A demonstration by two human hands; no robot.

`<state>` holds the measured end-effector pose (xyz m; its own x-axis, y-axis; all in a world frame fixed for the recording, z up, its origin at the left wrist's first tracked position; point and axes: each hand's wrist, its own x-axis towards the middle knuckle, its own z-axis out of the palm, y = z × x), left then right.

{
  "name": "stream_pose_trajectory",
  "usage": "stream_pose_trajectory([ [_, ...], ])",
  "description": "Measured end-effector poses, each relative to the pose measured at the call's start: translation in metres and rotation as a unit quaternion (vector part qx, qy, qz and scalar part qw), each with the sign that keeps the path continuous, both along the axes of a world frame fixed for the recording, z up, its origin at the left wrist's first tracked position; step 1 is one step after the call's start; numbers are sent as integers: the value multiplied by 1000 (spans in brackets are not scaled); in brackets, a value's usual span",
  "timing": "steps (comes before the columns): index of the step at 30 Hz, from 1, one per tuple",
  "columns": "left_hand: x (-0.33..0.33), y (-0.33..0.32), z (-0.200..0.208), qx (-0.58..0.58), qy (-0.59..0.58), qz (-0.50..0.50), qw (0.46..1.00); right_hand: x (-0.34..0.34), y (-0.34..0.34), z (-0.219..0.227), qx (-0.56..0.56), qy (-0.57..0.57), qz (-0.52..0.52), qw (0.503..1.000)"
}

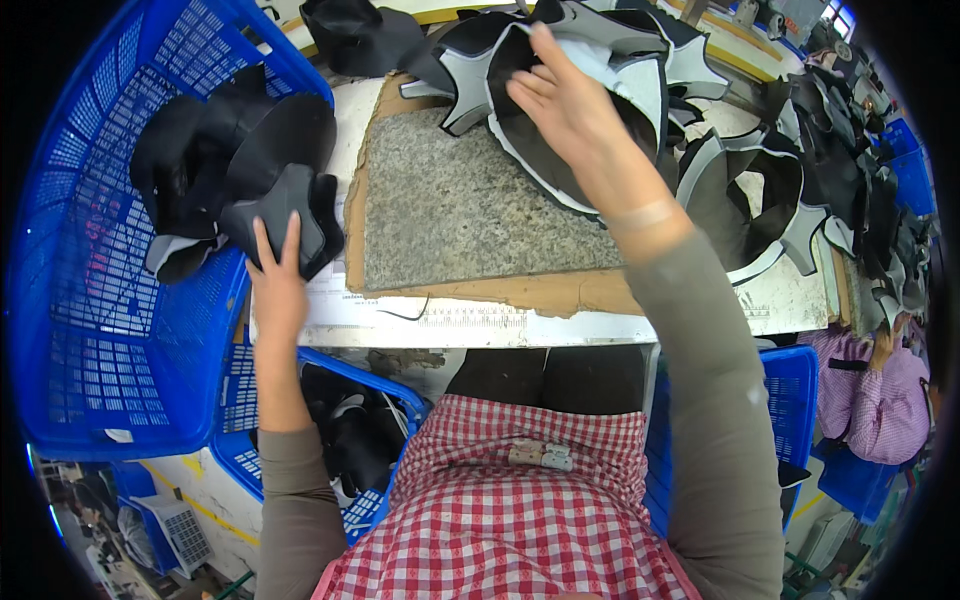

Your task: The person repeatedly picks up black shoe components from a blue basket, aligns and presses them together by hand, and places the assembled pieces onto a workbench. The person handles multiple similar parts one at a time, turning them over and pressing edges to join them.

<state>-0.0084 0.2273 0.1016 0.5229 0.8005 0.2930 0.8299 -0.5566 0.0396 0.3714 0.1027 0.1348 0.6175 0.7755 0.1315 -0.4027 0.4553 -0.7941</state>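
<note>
My left hand [277, 283] lies flat on a black shoe-upper piece [285, 215], pressing it over the rim of the big blue basket [90, 300]. More black pieces [200, 150] are heaped in that basket. My right hand [565, 95] reaches across the bench and grips a black and grey shoe-upper piece [560, 120] from the top of a pile [620, 50]. A grey stone slab [460, 210] on brown cardboard lies between the two hands.
More black and grey cut pieces [760, 200] spread across the right of the bench. A smaller blue basket [350, 440] with black pieces stands under the bench on the left, and another blue crate [790, 400] on the right. A person in a pink shirt [880, 390] sits at far right.
</note>
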Motion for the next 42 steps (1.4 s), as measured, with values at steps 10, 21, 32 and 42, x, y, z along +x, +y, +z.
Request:
stream_pose_trajectory([
  [10, -2, -57, 32, -161, -498, -170, 835, -47, -59, -16, 40, -380, -170, 908],
  [21, 57, -235, 67, -77, -130, -309, 939, -166, -217, -119, -177, -663, -167, 708],
  [32, 49, -235, 100, -71, -337, -423, 838, -131, -306, -71, -237, -219, 94, 942],
  [42, 71, -220, 43, -121, -264, -447, 846, -153, -309, -101, 110, 339, 271, 894],
])
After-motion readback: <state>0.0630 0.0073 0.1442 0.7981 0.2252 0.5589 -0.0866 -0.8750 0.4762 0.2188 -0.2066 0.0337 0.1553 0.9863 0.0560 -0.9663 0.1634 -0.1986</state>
